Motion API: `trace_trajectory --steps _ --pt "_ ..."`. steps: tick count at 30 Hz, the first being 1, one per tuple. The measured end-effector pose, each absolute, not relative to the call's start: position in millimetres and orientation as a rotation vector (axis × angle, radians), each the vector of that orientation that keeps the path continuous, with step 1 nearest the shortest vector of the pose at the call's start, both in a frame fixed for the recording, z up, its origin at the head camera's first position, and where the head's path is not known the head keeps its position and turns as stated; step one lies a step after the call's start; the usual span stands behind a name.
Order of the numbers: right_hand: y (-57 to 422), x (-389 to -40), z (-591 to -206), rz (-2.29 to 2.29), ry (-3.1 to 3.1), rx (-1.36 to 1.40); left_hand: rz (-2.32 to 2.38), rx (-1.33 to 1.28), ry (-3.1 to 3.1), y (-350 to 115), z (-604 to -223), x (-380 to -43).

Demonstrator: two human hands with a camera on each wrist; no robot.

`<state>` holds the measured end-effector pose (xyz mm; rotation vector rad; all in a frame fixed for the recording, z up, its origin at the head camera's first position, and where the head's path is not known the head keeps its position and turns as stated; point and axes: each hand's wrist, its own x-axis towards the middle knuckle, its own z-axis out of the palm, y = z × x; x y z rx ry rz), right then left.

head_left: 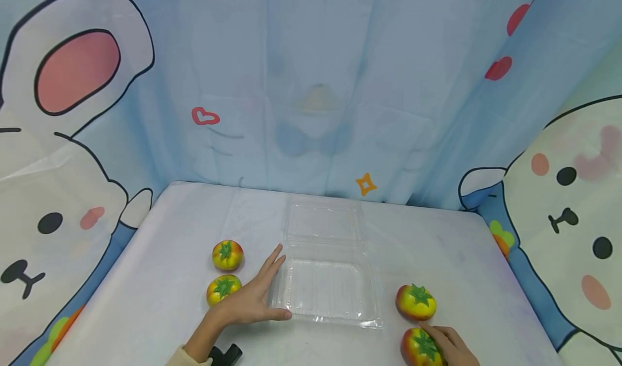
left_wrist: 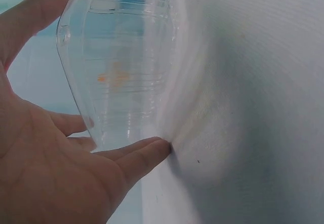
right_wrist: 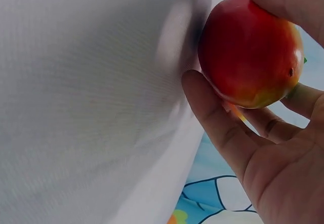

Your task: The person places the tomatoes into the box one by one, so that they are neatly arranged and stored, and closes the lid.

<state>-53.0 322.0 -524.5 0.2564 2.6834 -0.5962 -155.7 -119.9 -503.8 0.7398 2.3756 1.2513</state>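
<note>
A clear plastic clamshell box point(head_left: 330, 293) lies on the white-covered table with its lid point(head_left: 323, 223) folded back, away from me. My left hand point(head_left: 245, 301) is at the box's left side, fingers spread and mostly straight; thumb and fingertips meet its rim point(left_wrist: 73, 82) in the left wrist view. At the front right, my right hand point(head_left: 454, 347) holds a round red-and-yellow tomato-like fruit point(head_left: 419, 348) with green star-shaped leaves. The right wrist view shows thumb and fingers curved around the fruit's glossy red side point(right_wrist: 248, 51). A similar fruit point(head_left: 416, 302) sits just beyond it.
Two more such fruits, a farther one point(head_left: 227, 255) and a nearer one point(head_left: 223, 287), sit left of the box; the left forearm partly overlaps the nearer. A black object point(head_left: 225, 355) shows by the left wrist. A blue cartoon curtain point(head_left: 316, 85) hangs behind the table.
</note>
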Motion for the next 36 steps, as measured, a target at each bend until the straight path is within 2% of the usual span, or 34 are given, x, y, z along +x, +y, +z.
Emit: trace_trajectory --steps 7,20,28,36 --pt "316.4 -54.6 -519.4 -0.622 2.672 0.305 1.247 0.748 2.380 -119.7 -504.7 -156.7" --pt "299.5 -59.0 -479.8 -0.845 2.713 0.253 1.245 0.761 2.386 -120.4 -505.1 -157.1" --pt "286.3 -70.0 -458.6 -0.896 2.728 0.097 1.242 0.755 2.385 -120.4 -503.4 -157.3" --pt "269.4 -79.7 -444.1 -0.864 2.851 -0.174 1.225 0.753 2.374 -120.0 -505.2 -158.8"
